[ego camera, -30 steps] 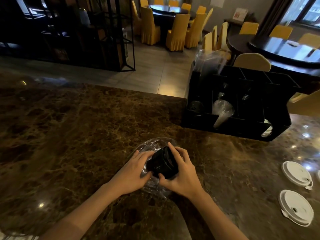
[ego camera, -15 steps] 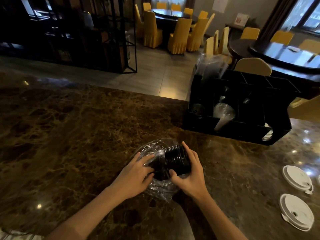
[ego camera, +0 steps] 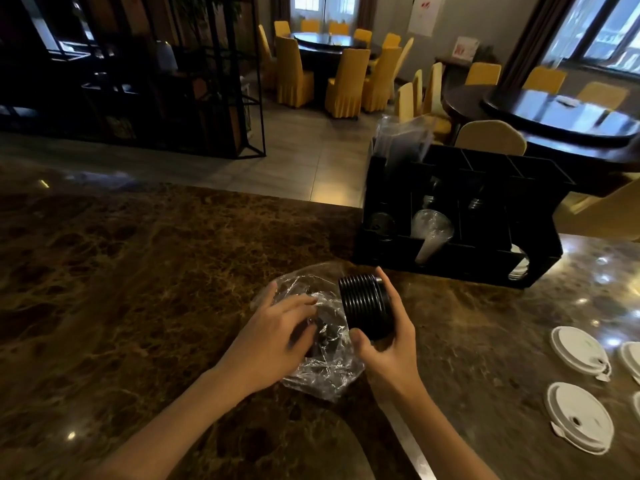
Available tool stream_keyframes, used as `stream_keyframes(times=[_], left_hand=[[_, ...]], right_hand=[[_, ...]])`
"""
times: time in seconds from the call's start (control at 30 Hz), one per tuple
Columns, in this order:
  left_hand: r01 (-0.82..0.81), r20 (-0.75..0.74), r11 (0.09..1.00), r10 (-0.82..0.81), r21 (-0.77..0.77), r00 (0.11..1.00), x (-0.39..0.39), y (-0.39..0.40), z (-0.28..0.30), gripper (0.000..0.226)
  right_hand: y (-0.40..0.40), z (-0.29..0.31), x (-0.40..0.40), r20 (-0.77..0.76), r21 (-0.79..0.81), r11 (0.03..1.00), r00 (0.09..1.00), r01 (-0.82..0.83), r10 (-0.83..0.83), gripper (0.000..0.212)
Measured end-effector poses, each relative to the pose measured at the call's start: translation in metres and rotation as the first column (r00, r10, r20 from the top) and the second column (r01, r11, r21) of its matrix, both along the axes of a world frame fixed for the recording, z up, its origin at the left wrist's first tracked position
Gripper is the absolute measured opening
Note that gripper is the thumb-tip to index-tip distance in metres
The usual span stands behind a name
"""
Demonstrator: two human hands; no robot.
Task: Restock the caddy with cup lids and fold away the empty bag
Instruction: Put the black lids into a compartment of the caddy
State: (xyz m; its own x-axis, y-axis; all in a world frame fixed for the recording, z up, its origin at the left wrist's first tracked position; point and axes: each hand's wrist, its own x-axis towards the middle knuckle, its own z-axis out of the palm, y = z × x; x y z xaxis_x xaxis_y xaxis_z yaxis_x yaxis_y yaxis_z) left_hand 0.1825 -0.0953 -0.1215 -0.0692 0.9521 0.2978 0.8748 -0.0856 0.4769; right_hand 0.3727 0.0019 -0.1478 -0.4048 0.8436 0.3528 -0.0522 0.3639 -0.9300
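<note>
— While we grip the stack of black lids (ego camera: 366,308) on its edge, thumb under and fingers curled over the top, where do we have it?

— In our right hand (ego camera: 388,344), just clear of the mouth of the clear bag (ego camera: 320,355), above the marble counter (ego camera: 156,271). Our left hand (ego camera: 273,336) presses down on the crinkled plastic, fingers loosely bent over it; whether it pinches the film we cannot tell.

— Is the bag empty?

— Something dark shows through it under our left fingers, so we judge that more lids may be inside.

— And where do we go with the stack?

— To the black caddy (ego camera: 460,258), which stands beyond the bag towards the right, well apart from the white lids (ego camera: 580,351) lying flat at the counter's right edge.

— What could spoil it?

— The lids are only nested, held by a squeeze across the rim. If we tilt the stack or loosen the thumb, the end ones may slide off and roll. The slots look narrow and dark, and one holds a clear cup (ego camera: 431,233); catching the stack on a divider could fan it open. The bag may also slither on the polished stone.
</note>
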Motion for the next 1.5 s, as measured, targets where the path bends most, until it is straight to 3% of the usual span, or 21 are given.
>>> stream_keyframes(times=[0.1, 0.2, 0.33, 0.47, 0.57, 0.77, 0.97, 1.17, 1.3, 1.5], left_hand=[[-0.016, 0.152, 0.998, 0.007, 0.057, 0.988, 0.013, 0.005, 0.024, 0.036], [0.024, 0.384, 0.999, -0.04, 0.048, 0.922, 0.026, 0.005, 0.051, 0.034], [0.091, 0.702, 0.996, -0.077, 0.017, 0.708, 0.038, 0.003, 0.079, 0.032], [0.106, 0.87, 0.994, -0.08, 0.032, 0.486, 0.044, 0.004, 0.093, 0.032], [0.09, 0.902, 0.996, -0.043, 0.004, 0.429, 0.045, 0.009, 0.098, 0.035], [-0.022, 0.911, 0.998, 0.062, -0.058, 0.408, 0.056, 0.03, 0.101, 0.052], [-0.042, 0.936, 0.998, 0.048, -0.035, 0.347, 0.067, 0.056, 0.101, 0.052], [-0.028, 0.978, 0.999, 0.025, -0.019, 0.209, 0.074, 0.078, 0.102, 0.047], [-0.093, 0.984, 0.995, 0.038, -0.022, 0.175, 0.079, 0.092, 0.103, 0.067], [-0.043, 0.991, 0.998, 0.058, -0.053, 0.124, 0.079, 0.115, 0.102, 0.064]], right_hand=[[-0.001, 0.012, -0.001, -0.017, 0.036, 0.999, 1.0, -0.022, 0.023, 0.093], [-0.001, 0.024, -0.002, -0.016, 0.103, 0.994, 0.999, -0.044, 0.046, 0.093], [0.001, 0.041, -0.005, -0.047, 0.173, 0.984, 0.998, -0.035, 0.044, 0.098], [0.007, 0.053, -0.003, -0.028, 0.271, 0.962, 0.999, -0.013, 0.022, 0.102], [0.013, 0.061, 0.0, 0.032, 0.364, 0.931, 0.999, 0.01, -0.024, 0.105], [0.022, 0.082, 0.007, 0.234, 0.503, 0.864, 0.959, 0.02, -0.159, 0.104], [0.042, 0.098, 0.022, 0.326, 0.592, 0.806, 0.92, -0.018, -0.218, 0.102], [0.063, 0.099, 0.036, 0.343, 0.658, 0.753, 0.897, -0.018, -0.279, 0.085], [0.076, 0.096, 0.045, 0.301, 0.725, 0.688, 0.903, -0.008, -0.307, 0.07], [0.106, 0.09, 0.052, 0.299, 0.777, 0.63, 0.887, -0.013, -0.351, 0.066]])
